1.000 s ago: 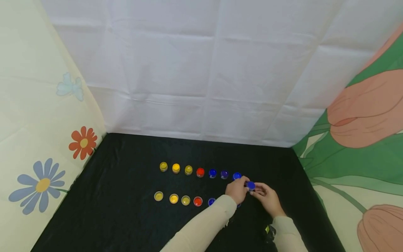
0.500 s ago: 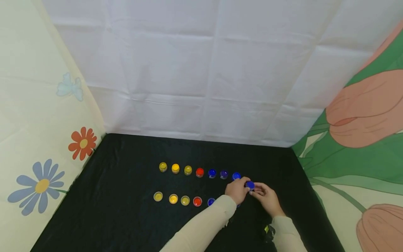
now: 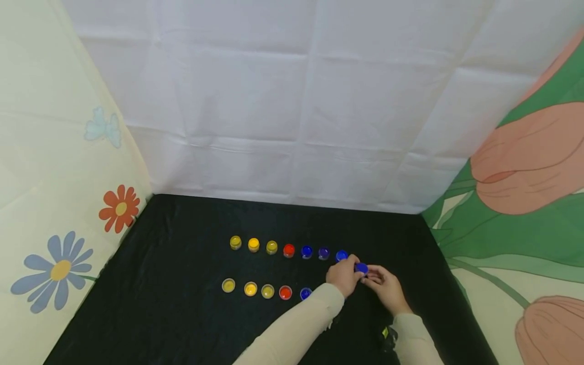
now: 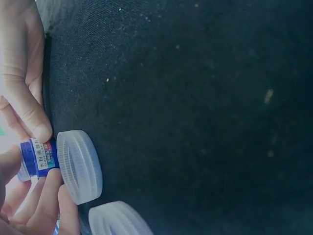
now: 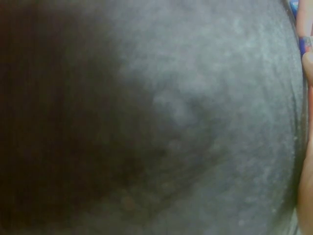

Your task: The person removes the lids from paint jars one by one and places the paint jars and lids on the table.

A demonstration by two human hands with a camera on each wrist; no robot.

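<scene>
A small blue paint jar (image 3: pixel 361 269) is held between both hands at the right end of the back row. My left hand (image 3: pixel 343 277) pinches it from the left, and my right hand (image 3: pixel 388 290) has its fingertips on the right side. In the left wrist view the paint jar (image 4: pixel 41 157) lies sideways, its printed label showing between fingers and thumb. Beside it are translucent ridged lids (image 4: pixel 80 166). The right wrist view catches only a sliver of the jar (image 5: pixel 305 45) and fingers at its edge.
Open paint jars in yellow (image 3: pixel 253 245), red (image 3: pixel 289 250), blue (image 3: pixel 306 251) and purple (image 3: pixel 324 253) form a back row on the black cloth (image 3: pixel 182 314). Nearer is a row of paint-stained lids (image 3: pixel 250 289), partly covered by the left sleeve (image 3: pixel 292 324). A white sheet (image 3: pixel 255 101) hangs behind.
Both hands keep their hold on the blue paint jar with hardly any movement. The head view has shifted slightly, and a blue edge beside the left wrist is now hidden.
</scene>
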